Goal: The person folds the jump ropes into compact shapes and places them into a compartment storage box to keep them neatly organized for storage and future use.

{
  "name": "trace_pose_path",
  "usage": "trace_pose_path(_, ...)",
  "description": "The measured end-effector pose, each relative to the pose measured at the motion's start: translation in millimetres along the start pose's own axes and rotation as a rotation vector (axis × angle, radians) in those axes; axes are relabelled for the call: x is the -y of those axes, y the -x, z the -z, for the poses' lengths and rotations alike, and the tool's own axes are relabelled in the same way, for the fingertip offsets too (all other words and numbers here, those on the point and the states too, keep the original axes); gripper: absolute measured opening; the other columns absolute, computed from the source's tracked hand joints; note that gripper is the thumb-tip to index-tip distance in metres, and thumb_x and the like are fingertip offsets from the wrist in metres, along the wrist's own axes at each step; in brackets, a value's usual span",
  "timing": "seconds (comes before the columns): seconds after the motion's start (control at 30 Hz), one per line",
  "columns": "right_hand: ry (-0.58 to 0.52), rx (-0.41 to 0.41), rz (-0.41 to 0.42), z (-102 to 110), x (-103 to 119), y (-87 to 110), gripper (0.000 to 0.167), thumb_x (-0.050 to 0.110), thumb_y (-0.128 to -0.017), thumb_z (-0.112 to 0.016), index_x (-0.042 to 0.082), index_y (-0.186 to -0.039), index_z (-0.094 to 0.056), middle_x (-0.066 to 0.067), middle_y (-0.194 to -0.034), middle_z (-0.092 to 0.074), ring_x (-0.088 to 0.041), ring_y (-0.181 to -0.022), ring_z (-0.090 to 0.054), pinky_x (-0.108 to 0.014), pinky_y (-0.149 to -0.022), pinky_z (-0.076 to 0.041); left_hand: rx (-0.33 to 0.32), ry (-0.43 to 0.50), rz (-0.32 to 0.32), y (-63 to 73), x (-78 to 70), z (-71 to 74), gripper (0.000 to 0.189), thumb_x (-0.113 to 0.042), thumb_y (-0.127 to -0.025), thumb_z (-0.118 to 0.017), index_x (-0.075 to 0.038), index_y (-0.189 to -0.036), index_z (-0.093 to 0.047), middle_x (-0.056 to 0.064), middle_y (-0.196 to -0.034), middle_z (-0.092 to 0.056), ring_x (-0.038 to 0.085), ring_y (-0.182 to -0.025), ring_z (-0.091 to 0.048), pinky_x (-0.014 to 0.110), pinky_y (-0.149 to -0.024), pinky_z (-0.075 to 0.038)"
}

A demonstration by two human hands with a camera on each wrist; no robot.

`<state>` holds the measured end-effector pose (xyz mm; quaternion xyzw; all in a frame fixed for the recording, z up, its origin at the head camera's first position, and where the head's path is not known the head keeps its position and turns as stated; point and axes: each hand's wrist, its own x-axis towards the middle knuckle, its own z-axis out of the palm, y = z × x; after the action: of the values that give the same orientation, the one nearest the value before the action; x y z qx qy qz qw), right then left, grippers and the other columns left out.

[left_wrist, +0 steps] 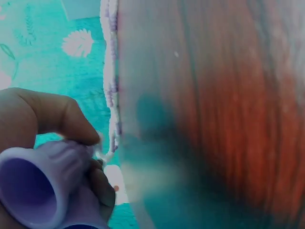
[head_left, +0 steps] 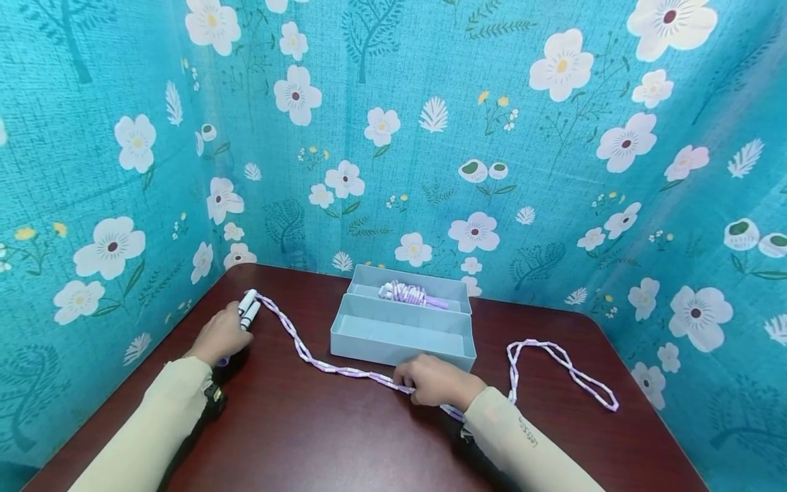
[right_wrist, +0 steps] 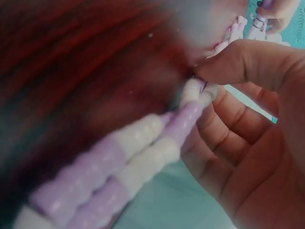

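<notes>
A beaded jump rope point(head_left: 301, 348) in purple and white lies doubled across the table. At the left, my left hand point(head_left: 223, 335) grips its two handles point(head_left: 248, 309) together; in the left wrist view, the purple flared end of a handle point(left_wrist: 59, 179) faces the camera. My right hand point(head_left: 439, 381) pinches the doubled cord between thumb and fingers, just in front of the box. Close up in the right wrist view, the beaded strands point(right_wrist: 143, 152) run side by side into that pinch. Beyond the right hand, the rope's far loop point(head_left: 568, 365) rests on the table.
A pale grey-blue box point(head_left: 381, 350) with two compartments stands at the middle back. In its rear compartment lies another purple and white beaded rope point(head_left: 408, 294), bundled up. A blue flowered curtain point(head_left: 393, 191) hangs behind and beside the dark brown table point(head_left: 320, 437).
</notes>
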<state>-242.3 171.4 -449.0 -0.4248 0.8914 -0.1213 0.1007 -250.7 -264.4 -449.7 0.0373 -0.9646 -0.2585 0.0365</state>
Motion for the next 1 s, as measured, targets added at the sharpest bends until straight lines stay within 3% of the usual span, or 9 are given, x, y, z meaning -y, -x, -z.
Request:
trace_pose_path(0.13, 0.025, 0.02, -0.044, 0, 2, 2.8, 0.037, -0.001, -0.074, -0.07, 0.02, -0.105, -0.069, 0.012, -0.081, -0.059, -0.005, -0.07, -0.052, -0.022, -0.064, -0.047, -0.058, 0.031, -0.11, 1.9, -10.1, -0.2, 0.076, -0.01, -0.077, -0.071, 0.011, -0.139, -0.031, 0.03, -0.114, -0.053, 0.038, -0.094, -0.053, 0.057, -0.082, -0.047)
trace_pose_path(0.33, 0.012, 0.035, -0.041, 1, 4, 7.1, 0.051, -0.004, -0.073, -0.068, 0.017, -0.119, -0.067, 0.013, -0.086, -0.059, -0.004, -0.071, -0.052, -0.022, -0.064, -0.046, -0.118, 0.087, -0.277, 11.1, -36.2, 6.9, 0.078, -0.008, -0.074, -0.074, 0.003, -0.141, -0.036, 0.024, -0.119, -0.053, 0.035, -0.097, -0.052, 0.056, -0.084, -0.045)
trace_pose_path(0.53, -0.002, 0.037, -0.021, 1, 2, 7.7, 0.041, 0.004, -0.078, -0.072, 0.021, -0.115, -0.07, 0.016, -0.083, -0.06, -0.002, -0.07, -0.053, -0.021, -0.063, -0.046, -0.172, 0.1, -0.398, 23.1, -67.5, 21.9, 0.078, -0.007, -0.072, -0.074, -0.001, -0.141, -0.039, 0.02, -0.119, -0.055, 0.031, -0.095, -0.052, 0.052, -0.08, -0.047)
trace_pose_path(0.77, -0.085, 0.02, 0.03, 7, 7, 7.4, 0.022, 0.024, -0.087, -0.073, 0.021, -0.109, -0.071, 0.017, -0.076, -0.059, -0.001, -0.066, -0.054, -0.021, -0.061, -0.047, -0.129, 0.105, -0.489, 44.4, -98.2, 32.0, 0.08, -0.007, -0.073, -0.075, -0.004, -0.144, -0.038, 0.014, -0.123, -0.054, 0.026, -0.097, -0.052, 0.045, -0.077, -0.052)
trace_pose_path(1.0, -0.19, -0.113, 0.073, 17, 21, 2.1, 0.032, 0.028, -0.09, -0.07, 0.013, -0.118, -0.069, 0.017, -0.088, -0.064, 0.002, -0.078, -0.059, -0.021, -0.072, -0.05, -0.11, 0.074, -0.576, 61.4, -119.3, 34.3, 0.083, -0.008, -0.071, -0.078, -0.007, -0.144, -0.038, 0.01, -0.126, -0.053, 0.023, -0.101, -0.053, 0.042, -0.078, -0.054)
